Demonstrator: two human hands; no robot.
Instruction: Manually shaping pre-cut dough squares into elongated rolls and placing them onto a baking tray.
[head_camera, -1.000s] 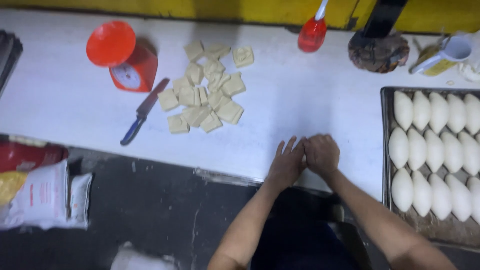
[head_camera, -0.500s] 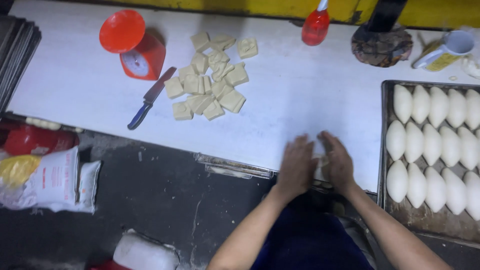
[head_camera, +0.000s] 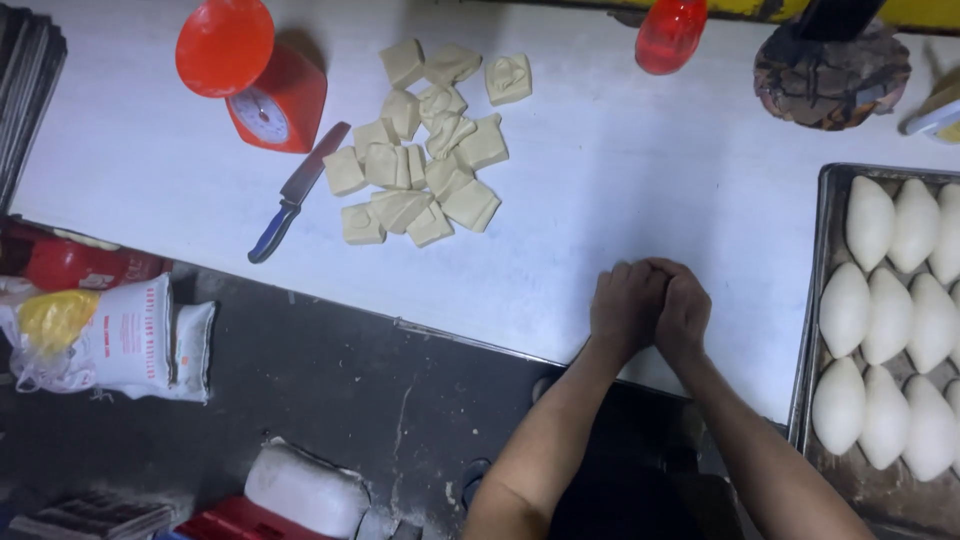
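Left hand (head_camera: 626, 305), right hand (head_camera: 683, 312), pressed together, dough hidden, axis unclear

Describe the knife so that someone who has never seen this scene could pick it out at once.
On the white table, look left to the red kitchen scale. The knife lies just below it, slanting, beside the heap of cut dough squares. It is the only tool with a blue handle and a bare metal blade.
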